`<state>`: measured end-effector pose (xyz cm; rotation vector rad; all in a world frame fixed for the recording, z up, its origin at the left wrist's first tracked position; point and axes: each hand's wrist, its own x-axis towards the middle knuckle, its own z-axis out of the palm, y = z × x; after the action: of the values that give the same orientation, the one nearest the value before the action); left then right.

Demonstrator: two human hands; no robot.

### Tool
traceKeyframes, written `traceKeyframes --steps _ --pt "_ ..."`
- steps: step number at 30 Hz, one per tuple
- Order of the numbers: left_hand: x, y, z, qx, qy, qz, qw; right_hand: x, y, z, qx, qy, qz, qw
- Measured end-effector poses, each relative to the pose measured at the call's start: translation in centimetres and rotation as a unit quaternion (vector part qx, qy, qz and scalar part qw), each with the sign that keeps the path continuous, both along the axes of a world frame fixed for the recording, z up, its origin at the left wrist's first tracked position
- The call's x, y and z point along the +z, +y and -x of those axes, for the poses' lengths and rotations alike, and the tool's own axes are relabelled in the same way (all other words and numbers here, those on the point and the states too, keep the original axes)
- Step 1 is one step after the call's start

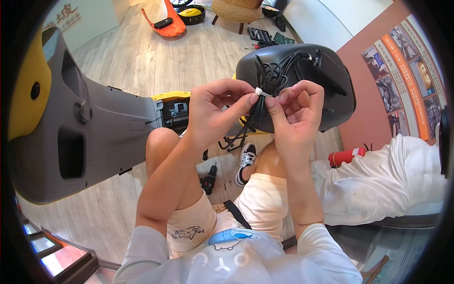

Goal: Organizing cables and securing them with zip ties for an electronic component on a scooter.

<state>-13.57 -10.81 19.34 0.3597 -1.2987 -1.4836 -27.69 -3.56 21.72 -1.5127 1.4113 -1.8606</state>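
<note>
A white cable tie [258, 91] wraps a bundle of black cables [272, 73] in front of me. My left hand [218, 108] pinches at the head of the tie, thumb and index finger closed beside the cables. From the other side, my right hand [299, 108] grips the tie's tail between thumb and finger. Its other fingers are curled, and the palm partly hides them. Behind the bundle lies a black scooter seat [338, 71], with cable loops over it. Loose cable ends dangle below my hands.
To the left stands a grey and yellow scooter body [111, 120] with an open compartment. A power drill [209, 179] lies on the floor near my foot. Farther off are an orange panel [171, 26] and a tool case [260, 34]. A red fire extinguisher [346, 156] is at right.
</note>
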Motion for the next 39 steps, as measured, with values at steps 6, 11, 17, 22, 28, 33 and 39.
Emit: traceKeyframes --steps 6,11,17,22,28,33,39 --pt "0.0 0.4 -0.4 0.025 -0.025 0.025 0.999 1.6 0.8 -1.2 0.003 -0.009 -0.056 0.998" --pt "0.2 0.8 -0.4 0.028 -0.038 0.067 0.997 1.7 1.3 -0.9 0.013 -0.01 -0.074 0.997" --pt "0.0 0.8 -0.3 0.057 -0.053 0.121 0.99 1.6 1.3 -0.8 0.013 0.007 -0.076 0.997" --pt "0.2 0.7 -0.5 0.069 -0.072 0.087 0.991 1.1 0.1 -0.9 -0.044 0.164 0.007 0.986" --pt "-0.1 -0.1 -1.5 0.044 -0.141 0.078 0.986 1.2 -0.2 -1.0 0.077 0.026 -0.073 0.994" --pt "-0.1 -0.5 -2.8 0.018 -0.191 0.116 0.974 2.0 -0.3 -0.7 0.055 0.207 -0.093 0.972" --pt "-0.4 -0.9 -3.8 0.013 -0.238 0.177 0.955 1.6 -0.9 -0.8 0.079 0.247 -0.098 0.961"
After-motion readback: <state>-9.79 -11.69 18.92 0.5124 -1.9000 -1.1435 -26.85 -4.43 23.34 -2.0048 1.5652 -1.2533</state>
